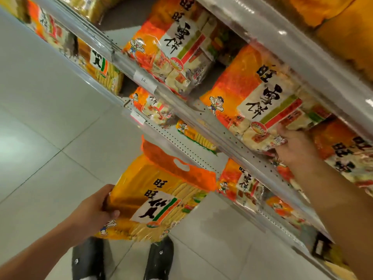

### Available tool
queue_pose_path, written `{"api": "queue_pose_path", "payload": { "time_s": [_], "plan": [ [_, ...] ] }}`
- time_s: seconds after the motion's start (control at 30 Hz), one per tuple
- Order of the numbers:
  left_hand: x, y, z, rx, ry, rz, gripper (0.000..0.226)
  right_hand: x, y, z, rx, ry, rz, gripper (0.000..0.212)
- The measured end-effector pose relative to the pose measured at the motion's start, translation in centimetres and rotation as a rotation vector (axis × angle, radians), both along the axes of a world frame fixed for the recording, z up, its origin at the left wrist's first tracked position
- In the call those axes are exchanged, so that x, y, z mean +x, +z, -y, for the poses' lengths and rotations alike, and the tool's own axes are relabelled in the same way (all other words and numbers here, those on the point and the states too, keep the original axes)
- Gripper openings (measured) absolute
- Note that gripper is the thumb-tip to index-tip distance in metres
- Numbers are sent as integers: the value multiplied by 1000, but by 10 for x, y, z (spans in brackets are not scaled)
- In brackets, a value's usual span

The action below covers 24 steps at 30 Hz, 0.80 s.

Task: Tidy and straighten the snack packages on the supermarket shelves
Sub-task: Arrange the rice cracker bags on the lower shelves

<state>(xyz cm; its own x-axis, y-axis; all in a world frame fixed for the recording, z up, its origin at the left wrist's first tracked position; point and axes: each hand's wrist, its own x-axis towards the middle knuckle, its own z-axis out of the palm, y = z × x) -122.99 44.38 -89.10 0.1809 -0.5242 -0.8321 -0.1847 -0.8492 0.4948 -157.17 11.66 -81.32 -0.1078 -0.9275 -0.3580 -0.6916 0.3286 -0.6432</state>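
The left hand [94,209] grips a yellow snack bag [159,199] by its side, out over the floor [40,118], arm stretched forward. The right hand [292,146] reaches up and pinches the lower corner of an orange bag [262,102] on the shelf [201,122]. A pull there could drag that bag off the edge, and the one-sided hold may let the yellow bag slip.

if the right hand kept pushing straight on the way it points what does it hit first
The right hand already grips the bottom edge of the orange rice cracker bag on the shelf; going on, it would likely press deeper into that bag.
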Motion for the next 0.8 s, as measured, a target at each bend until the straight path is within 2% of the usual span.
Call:
{"api": "queue_pose_path", "payload": {
  "time_s": [0.13,0.27,0.33,0.4,0.47,0.5,0.53,0.57,0.6,0.63,0.67,0.7,0.8],
  "plan": [
    [-15,5,22,-29,29,2,45,-8,-30,26,-64,212,-337,32],
    [-23,5,31,-50,90,-4,46,-19,-48,33,-14,246,-296,37],
    [-27,4,31,-53,110,-14,45,-22,-45,38,6,305,-335,27],
    [-32,1,30,-67,120,-19,44,-27,-42,40,-53,469,-439,11],
    [-38,-1,30,-74,126,-26,44,-28,-43,41,-106,527,-552,30],
    [-41,-2,30,-75,130,-33,44,-25,-41,38,-131,501,-534,36],
    [-44,-3,30,-78,137,-42,44,-22,-42,34,-157,479,-475,38],
    [-46,-3,30,-81,143,-52,44,-18,-42,31,-123,396,-253,33],
    [-48,-4,30,-81,149,-61,44,-16,-44,29,-60,289,80,20],
    [-51,-4,30,-82,158,-68,44,-12,-45,29,54,158,370,22],
    [-52,-4,30,-86,167,-74,44,-12,-48,30,143,24,575,41],
    [-54,-4,30,-90,175,-80,44,-12,-47,29,177,-29,677,53],
    [-56,-6,29,-99,198,-103,44,-10,-52,28,177,-48,704,60]
  ]
}}
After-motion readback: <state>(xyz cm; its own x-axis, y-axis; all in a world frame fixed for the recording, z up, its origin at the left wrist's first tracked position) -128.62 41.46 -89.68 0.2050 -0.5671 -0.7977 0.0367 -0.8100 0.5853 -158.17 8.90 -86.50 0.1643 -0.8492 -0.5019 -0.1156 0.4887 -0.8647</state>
